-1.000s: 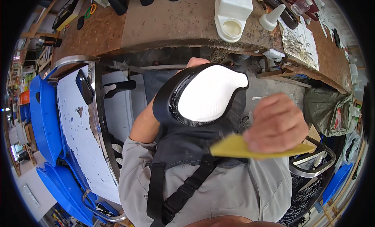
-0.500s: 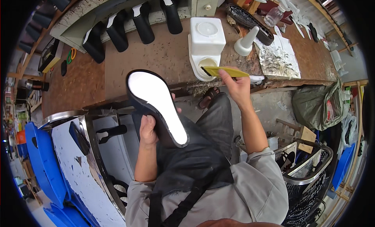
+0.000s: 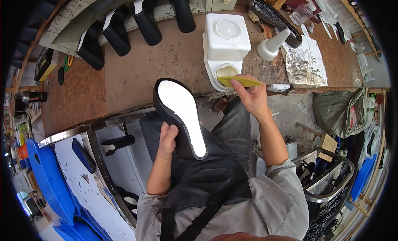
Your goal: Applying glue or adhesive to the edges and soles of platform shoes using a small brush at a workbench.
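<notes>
A black wedge shoe sole (image 3: 182, 104) with a white upper face is tilted up over my lap. My left hand (image 3: 168, 138) grips it by its left edge, and the fingers behind it are hidden. In my right hand (image 3: 253, 98) is a yellow flat brush (image 3: 244, 81), pinched between thumb and fingers. Its tip reaches into the round opening of a white plastic glue dispenser (image 3: 227, 38) standing at the bench's front edge. Pale stuff shows inside that opening.
Several black wedge soles (image 3: 147, 25) lean along the back of the brown bench (image 3: 132, 75). Right of the dispenser are a white cone-nozzle bottle (image 3: 271, 46) and a stained paper sheet (image 3: 306, 62). A metal-rimmed basket (image 3: 327, 195) stands at lower right, blue plastic seats (image 3: 49, 179) at left.
The sole has shifted right and slightly down with my left hand. The brush tip stays at the dispenser's opening, its handle turned slightly. The whole view has shifted a little.
</notes>
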A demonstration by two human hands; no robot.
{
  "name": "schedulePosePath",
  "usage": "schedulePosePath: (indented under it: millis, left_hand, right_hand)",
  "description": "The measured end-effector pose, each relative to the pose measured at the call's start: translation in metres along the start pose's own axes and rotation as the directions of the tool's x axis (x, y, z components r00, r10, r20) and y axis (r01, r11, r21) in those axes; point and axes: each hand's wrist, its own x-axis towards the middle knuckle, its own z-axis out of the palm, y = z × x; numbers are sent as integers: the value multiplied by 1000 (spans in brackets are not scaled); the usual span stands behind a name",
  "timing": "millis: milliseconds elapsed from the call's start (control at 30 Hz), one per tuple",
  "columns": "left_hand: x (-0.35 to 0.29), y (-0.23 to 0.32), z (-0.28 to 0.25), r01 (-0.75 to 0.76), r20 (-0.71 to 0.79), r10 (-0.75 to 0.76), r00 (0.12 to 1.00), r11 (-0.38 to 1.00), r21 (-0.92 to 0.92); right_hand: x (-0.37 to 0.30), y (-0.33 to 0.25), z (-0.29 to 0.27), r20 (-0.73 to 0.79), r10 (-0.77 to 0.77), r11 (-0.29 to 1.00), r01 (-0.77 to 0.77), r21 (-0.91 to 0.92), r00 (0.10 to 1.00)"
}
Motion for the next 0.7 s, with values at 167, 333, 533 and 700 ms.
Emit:
schedulePosePath:
  millis: [167,333,533,700]
  left_hand:
    - [-2,-11,-17,-45,-23,46,999,998,54]
    - [-14,-3,-20,-75,-28,80,996,983,165]
    - [-20,28,20,-209,291,152,945,962,174]
    - [-40,46,47,-301,338,218,916,928,218]
  right_hand:
    - [-3,-1,-8,71,316,854,-316,413,946]
    - [-16,-19,-35,175,272,899,-315,306,946]
    - [-37,-112,-41,43,68,695,-78,715,997]
    - [-27,-134,-32,56,-272,740,172,650,961]
